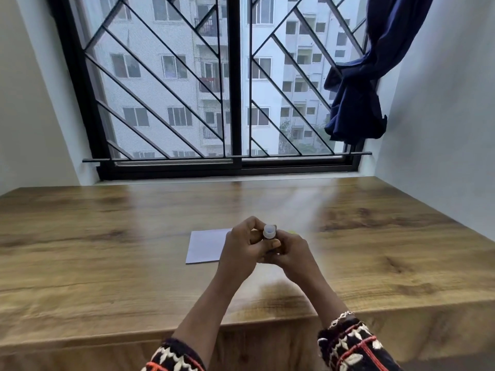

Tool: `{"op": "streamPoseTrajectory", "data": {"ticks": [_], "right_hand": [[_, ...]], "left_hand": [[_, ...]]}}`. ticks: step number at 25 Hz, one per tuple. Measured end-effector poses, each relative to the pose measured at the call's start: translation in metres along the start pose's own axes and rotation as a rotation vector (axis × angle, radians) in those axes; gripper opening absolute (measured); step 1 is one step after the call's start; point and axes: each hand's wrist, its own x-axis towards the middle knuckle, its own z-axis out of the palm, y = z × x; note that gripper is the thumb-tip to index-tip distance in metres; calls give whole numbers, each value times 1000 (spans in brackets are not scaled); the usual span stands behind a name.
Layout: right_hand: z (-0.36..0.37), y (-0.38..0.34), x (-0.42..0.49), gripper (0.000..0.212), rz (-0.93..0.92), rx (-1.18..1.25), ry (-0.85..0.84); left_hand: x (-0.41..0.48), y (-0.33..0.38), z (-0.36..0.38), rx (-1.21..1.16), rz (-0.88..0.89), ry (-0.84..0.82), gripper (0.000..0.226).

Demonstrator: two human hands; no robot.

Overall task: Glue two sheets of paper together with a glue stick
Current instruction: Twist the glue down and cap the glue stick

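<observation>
Glue stick held between both hands above the worktop. Left hand curls round its upper end; right hand grips the dark body below. Cap is a translucent white plastic cylinder. Long axis near upright, cap up. Flat white sheet of paper lies beneath, on wood-grain.

Found open table surface left and right of the sheet of paper, and behind it up to the window grille. Met obstruction at centre only: left hand and right hand together over the sheet's right edge, both gripping the glue stick. Noted side walls closing both flanks, and curtain hanging well apart at far right.
</observation>
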Motion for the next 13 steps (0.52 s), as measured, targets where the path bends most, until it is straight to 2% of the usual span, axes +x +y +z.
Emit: {"op": "streamPoseTrajectory", "data": {"ticks": [3,6,8,11,13], "right_hand": [[3,-1,-1,33,0,-33,26],[2,4,-1,35,10,8,-77],[1,6,-1,30,11,21,-117],[0,9,-3,15,-1,30,-82],[0,9,-3,17,11,6,-30]], "left_hand": [[-1,-3,2,2,1,-3,18],[1,-3,-1,-9,-8,8,20],[4,-4,-4,-37,-20,5,24],[4,-5,-2,-49,-23,-5,25],[2,-8,2,-48,-25,9,24]]}}
